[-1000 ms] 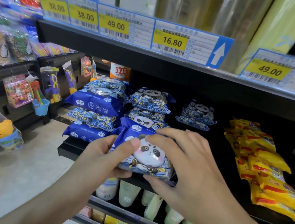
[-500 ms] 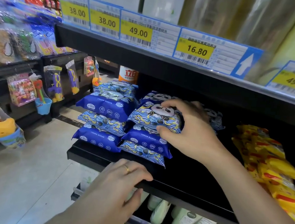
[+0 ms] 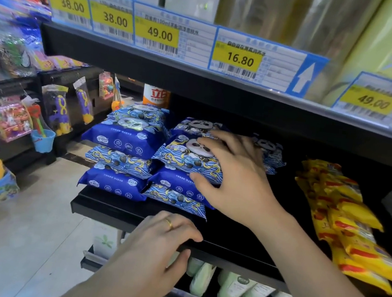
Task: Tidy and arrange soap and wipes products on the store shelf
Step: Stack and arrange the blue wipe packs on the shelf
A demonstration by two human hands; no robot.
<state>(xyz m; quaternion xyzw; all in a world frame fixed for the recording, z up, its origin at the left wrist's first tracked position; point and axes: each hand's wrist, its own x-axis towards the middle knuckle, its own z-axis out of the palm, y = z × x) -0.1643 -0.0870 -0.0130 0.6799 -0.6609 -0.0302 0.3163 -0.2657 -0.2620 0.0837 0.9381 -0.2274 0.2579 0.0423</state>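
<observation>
Blue panda wipes packs stand in two stacks on the black shelf (image 3: 98, 208). My right hand (image 3: 238, 178) lies over the top pack (image 3: 184, 156) of the middle stack, fingers spread on its top and thumb against its front edge, holding it. The left stack (image 3: 127, 137) sits beside it, touching. Further back, another wipes pack (image 3: 269, 147) is partly hidden by my hand. My left hand (image 3: 153, 249) grips the shelf's front edge, fingers over the top and thumb underneath.
Yellow and red packs (image 3: 344, 216) lie in a row at the shelf's right. Pale green bottles (image 3: 234, 288) stand on the shelf below. Price tags (image 3: 238, 57) line the upper shelf. Hanging toys (image 3: 56, 109) fill the rack to the left across the aisle.
A second ago both hands held the panda pack in front of the shelf. My right hand has set it on the middle stack, and my left hand has dropped to the shelf edge.
</observation>
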